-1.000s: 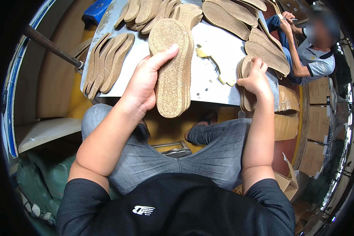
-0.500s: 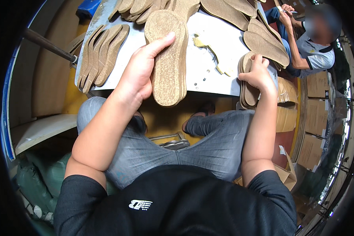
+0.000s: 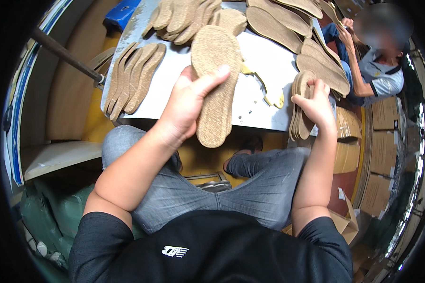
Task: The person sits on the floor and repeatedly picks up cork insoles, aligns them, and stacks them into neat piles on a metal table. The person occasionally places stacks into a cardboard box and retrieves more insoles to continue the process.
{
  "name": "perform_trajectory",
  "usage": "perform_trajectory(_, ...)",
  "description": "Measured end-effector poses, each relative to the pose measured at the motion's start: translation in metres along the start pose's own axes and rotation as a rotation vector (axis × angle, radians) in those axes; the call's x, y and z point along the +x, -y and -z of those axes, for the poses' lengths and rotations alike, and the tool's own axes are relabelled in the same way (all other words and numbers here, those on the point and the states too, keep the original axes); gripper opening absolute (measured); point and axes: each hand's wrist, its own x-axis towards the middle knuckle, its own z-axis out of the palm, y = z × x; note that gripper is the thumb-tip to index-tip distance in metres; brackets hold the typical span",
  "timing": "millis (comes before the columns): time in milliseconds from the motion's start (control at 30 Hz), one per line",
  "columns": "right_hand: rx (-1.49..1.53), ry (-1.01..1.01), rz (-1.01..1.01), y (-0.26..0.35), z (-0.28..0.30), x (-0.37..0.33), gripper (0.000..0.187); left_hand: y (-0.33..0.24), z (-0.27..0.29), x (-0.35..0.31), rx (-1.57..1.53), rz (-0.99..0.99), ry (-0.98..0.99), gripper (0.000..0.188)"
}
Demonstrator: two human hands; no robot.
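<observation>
Speckled brown insoles (image 3: 215,49), a few layered together, are gripped in my left hand (image 3: 186,101). The thumb lies across the top face, and the heel end hangs past the table's near edge. At the table's right corner, the fingers of my right hand (image 3: 317,106) are closed on the upper part of a small upright stack of insoles (image 3: 301,123). Scraps of yellow material (image 3: 264,92) lie on the white tabletop (image 3: 170,99) between my hands.
Fanned insoles (image 3: 141,80) lie on the left of the table, more piles (image 3: 182,16) at the back, and others (image 3: 321,68) at the right. A metal bar (image 3: 66,54) reaches the table's left side. Another person (image 3: 382,70) sits at the right near cardboard boxes (image 3: 380,151).
The view has shifted, so the table sits lower and further right. My left hand has tilted the insoles, and the layers beneath show less. My right hand stays on its stack.
</observation>
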Motion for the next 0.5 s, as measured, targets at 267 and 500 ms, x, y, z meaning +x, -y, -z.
perform_trajectory(267,0.208,-0.046,0.130,0.032,-0.013,-0.009,0.068,-0.018,-0.001,-0.010,-0.111,0.017,-0.030,0.049)
perform_trajectory(500,0.381,0.253,0.359,0.126,-0.085,-0.052,0.070,-0.033,0.027,0.012,-0.078,-0.039,-0.186,0.048)
